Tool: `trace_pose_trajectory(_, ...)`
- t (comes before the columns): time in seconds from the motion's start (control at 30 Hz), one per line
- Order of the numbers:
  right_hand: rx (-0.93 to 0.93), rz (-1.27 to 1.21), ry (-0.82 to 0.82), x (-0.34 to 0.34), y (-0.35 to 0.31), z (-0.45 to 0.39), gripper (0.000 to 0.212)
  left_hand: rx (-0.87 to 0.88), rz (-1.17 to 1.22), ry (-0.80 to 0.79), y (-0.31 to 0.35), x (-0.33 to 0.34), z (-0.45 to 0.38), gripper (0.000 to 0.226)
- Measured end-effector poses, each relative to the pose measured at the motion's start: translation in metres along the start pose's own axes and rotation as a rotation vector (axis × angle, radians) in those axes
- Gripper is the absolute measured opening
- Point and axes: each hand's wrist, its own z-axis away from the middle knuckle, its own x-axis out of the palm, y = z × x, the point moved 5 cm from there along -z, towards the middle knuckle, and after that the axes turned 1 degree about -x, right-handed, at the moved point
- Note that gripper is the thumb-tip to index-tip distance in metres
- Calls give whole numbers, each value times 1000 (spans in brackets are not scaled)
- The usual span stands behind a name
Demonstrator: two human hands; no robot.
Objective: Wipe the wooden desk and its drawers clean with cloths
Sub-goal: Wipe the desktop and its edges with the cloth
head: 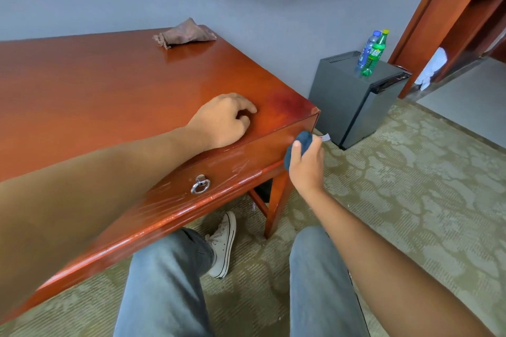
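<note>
Your right hand (306, 164) holds a bunched blue cloth (299, 145), fingers (295, 145) curled round it, and presses it against the drawer front (246, 161) near the right corner of the desk (109, 85). Your left hand (224, 120) rests on the desk top close to that corner, fingers loosely curled and holding nothing; use it as a brace. A second, brown cloth (186, 33) lies at the far edge of the desk, well apart from both hands.

To do this stretch well, flatten the cloth so more of it meets the wood, and draw it along the drawer front in long overlapping passes toward the ring pull (200, 186). The front shows pale scuffs and streaks between the pull and your cloth; these probably need firmer pressure. Work round the ring itself, then run the cloth along the lower lip, where dust likely gathers.
</note>
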Motion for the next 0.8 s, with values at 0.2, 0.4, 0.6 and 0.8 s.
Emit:
trace_pose_trajectory(0.2,-50,-97,-83,14,-42,49,30,-40,-294,-196,-44,-13,34,49)
trace_pose_trajectory(0.4,-548,-168,-164,24,-102,112,22,-44,-259,-139,-43,-12,31,49)
trace_pose_trajectory(0.6,-159,-255,143,-3,-61,54,27,-43,-249,-132,-46,-11,33,50)
trace_pose_trajectory(0.8,-152,-383,228,23,-109,118,11,-52,-259,-126,-43,-13,31,50)
